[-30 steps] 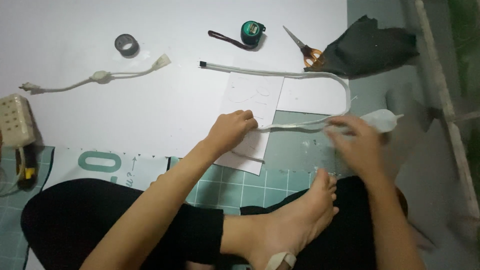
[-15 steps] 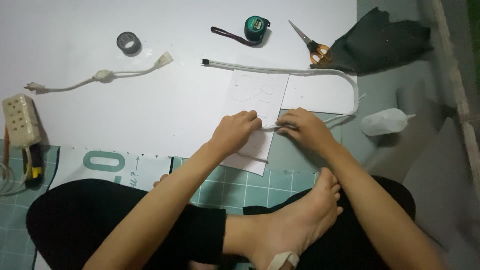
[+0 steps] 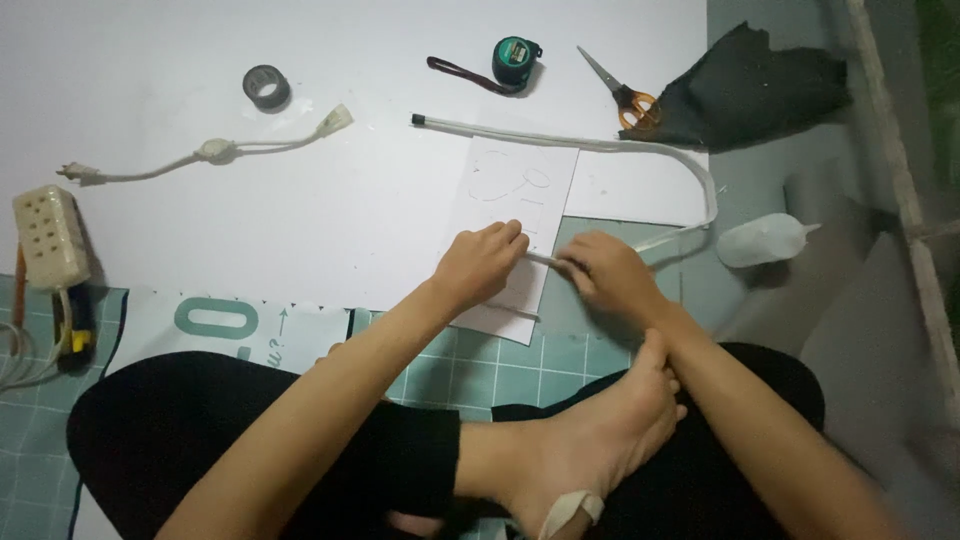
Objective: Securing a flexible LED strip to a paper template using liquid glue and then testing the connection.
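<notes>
Left hand (image 3: 480, 265): my fingers pinch the white strip (image 3: 545, 260) at frame centre.
Right hand (image 3: 608, 275): my fingers grip the same strip.
Strip position: over the paper sheet (image 3: 515, 200), looping toward upper right.

White strip (image 3: 640, 150): smooth, flexible plastic, faintly glossy
Paper sheet (image 3: 520, 190): matt white paper
Scissors (image 3: 622, 88): shiny metal blades, orange plastic handles
Dark cloth (image 3: 760, 85): matt fabric
Squeeze bottle (image 3: 760, 242): translucent plastic
Cutting mat (image 3: 470, 375): matt green
</notes>
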